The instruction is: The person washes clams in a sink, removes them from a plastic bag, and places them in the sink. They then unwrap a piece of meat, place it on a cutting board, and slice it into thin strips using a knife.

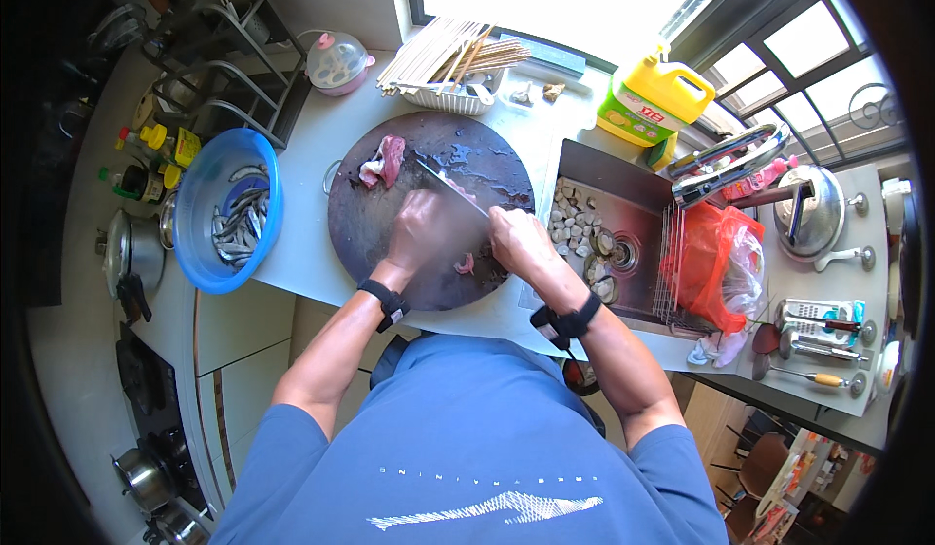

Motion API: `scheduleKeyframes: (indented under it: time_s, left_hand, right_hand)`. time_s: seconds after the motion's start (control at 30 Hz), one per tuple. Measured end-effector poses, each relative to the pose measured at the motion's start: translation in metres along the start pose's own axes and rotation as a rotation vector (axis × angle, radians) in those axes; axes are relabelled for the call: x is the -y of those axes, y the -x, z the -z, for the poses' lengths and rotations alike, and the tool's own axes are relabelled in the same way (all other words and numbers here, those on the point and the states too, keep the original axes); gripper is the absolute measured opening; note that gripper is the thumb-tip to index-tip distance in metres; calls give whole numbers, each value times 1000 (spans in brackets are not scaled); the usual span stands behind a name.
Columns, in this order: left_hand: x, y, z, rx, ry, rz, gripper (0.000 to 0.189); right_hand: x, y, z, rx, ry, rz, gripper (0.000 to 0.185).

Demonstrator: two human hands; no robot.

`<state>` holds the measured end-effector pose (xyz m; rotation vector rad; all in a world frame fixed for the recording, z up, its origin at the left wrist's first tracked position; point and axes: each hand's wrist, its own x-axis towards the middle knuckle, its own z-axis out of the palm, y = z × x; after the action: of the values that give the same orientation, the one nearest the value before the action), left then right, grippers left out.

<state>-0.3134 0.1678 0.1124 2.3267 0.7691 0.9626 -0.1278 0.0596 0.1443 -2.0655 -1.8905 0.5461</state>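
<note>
My right hand (517, 237) grips a kitchen knife (454, 187), its blade slanting up and left over the round, dark chopping board (365, 242). Beside the blade lies a small piece of pale pink meat (465, 182), partly hidden by it. My left hand (416, 227) is curled low over the board, left of the knife; a blurred patch obscures what its fingers touch. A larger chunk of raw meat with white fat (385, 163) rests at the board's upper left. One small scrap of meat (464, 264) sits nearer me, between my wrists.
To the left stands a blue plastic basin (191, 216) of small fish (245, 227). Right of the board, a sink (621, 172) holds clams (573, 216), with a red plastic bag (705, 260) at its right. Chopsticks (445, 55) and a yellow detergent jug (646, 99) stand behind.
</note>
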Motion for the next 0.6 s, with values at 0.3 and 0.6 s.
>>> scheduleKeyframes:
  time_s: [0.3,0.6]
  left_hand:
    - [-11,-4,6,35,-39,-114,12]
    - [-20,1,11,-64,-13,-110,11]
  right_hand:
    - [14,-15,-12,112,-6,-47,8]
    - [6,20,6,79,-26,-22,14]
